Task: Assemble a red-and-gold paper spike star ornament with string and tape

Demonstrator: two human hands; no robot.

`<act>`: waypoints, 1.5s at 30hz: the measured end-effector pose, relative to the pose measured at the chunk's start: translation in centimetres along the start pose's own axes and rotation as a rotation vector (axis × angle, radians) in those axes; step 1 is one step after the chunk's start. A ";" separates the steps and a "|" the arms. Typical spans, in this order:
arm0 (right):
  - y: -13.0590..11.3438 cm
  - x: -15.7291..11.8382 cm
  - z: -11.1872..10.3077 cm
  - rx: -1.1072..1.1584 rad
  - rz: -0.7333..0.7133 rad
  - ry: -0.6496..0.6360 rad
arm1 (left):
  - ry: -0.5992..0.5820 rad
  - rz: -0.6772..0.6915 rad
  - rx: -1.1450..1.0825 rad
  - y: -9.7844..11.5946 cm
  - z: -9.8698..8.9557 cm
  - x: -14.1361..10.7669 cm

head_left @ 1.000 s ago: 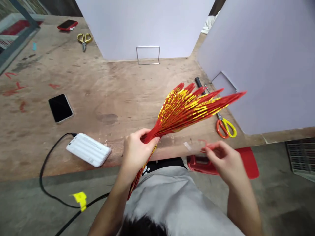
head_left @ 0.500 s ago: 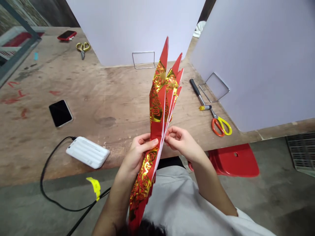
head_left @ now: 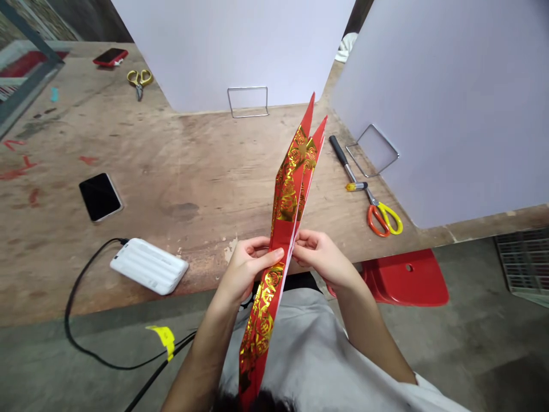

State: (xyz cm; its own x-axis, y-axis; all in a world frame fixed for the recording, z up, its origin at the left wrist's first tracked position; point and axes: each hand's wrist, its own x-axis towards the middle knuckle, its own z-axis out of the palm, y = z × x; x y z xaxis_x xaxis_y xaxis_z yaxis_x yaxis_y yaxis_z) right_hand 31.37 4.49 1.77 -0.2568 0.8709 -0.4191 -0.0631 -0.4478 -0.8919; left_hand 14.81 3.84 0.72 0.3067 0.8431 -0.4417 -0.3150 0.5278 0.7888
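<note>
Two hands on my feed: left hand and right hand pinch a red gold-foil paper strip mid-length, over the front edge of the plywood counter; central hold seemingly keeps both ends free.

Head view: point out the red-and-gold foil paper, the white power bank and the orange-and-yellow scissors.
Red-and-gold foil paper (head_left: pixel 286 200), head view, on the gold-printed face above the hands.
White power bank (head_left: pixel 148 266), head view, on its ribbed top.
Orange-and-yellow scissors (head_left: pixel 372 221), head view, on the orange handle loop.
</note>
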 end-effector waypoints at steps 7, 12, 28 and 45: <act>1.2 0.2 -0.2 -0.170 -0.046 0.007 | 0.237 0.154 0.462 0.4 -0.1 0.1; 2.8 0.4 0.4 -0.510 -0.187 0.189 | 0.471 0.240 1.031 0.2 0.3 0.2; 9.4 2.0 1.2 -0.605 -0.383 0.426 | 0.435 0.388 1.613 -4.2 1.0 2.4; 8.2 3.4 -2.0 -1.259 -1.015 0.118 | 0.436 0.476 1.674 -5.0 0.8 2.4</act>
State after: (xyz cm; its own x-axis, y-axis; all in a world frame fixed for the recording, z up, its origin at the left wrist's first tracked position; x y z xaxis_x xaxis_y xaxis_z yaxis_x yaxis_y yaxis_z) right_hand 31.89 4.16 -7.27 -0.5286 0.7256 0.4405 0.6520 0.6794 -0.3367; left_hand 17.82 3.14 -3.97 0.1484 0.9858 0.0788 0.9407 -0.1653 0.2963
